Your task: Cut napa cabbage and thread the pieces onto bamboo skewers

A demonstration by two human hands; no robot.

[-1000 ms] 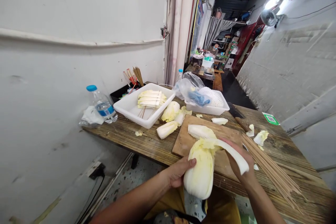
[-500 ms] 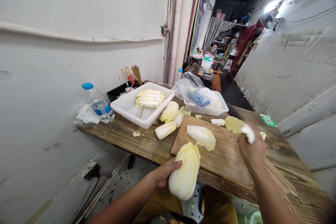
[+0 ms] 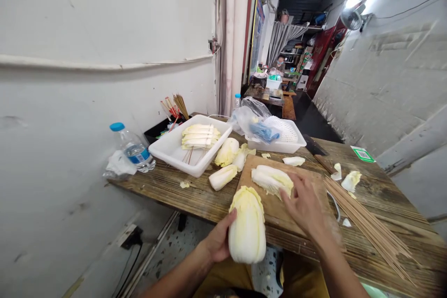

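Note:
My left hand (image 3: 223, 237) grips a pale yellow-white napa cabbage (image 3: 247, 230) in front of the table's near edge, leafy tip pointing up. On the wooden cutting board (image 3: 279, 214) lie cabbage leaves (image 3: 269, 178), seemingly stacked. Over their right end is my right hand (image 3: 304, 202), fingers apart, at or just touching the leaf edge. Left of the board are a small cabbage piece (image 3: 222, 177) and a rounder cabbage (image 3: 227, 151).
A white tray (image 3: 167, 154) holds skewered cabbage leaves. Behind the board stands a white basket (image 3: 296, 137) with plastic bags. A cleaver (image 3: 316, 146), bamboo skewers (image 3: 370, 228) and cabbage scraps (image 3: 351, 180) lie to the right. A water bottle (image 3: 137, 149) stands at the left.
My right hand has come left from the board's right side to the leaves on it, and the leaf it carried now appears laid there. My left hand still holds the cabbage, turned more upright.

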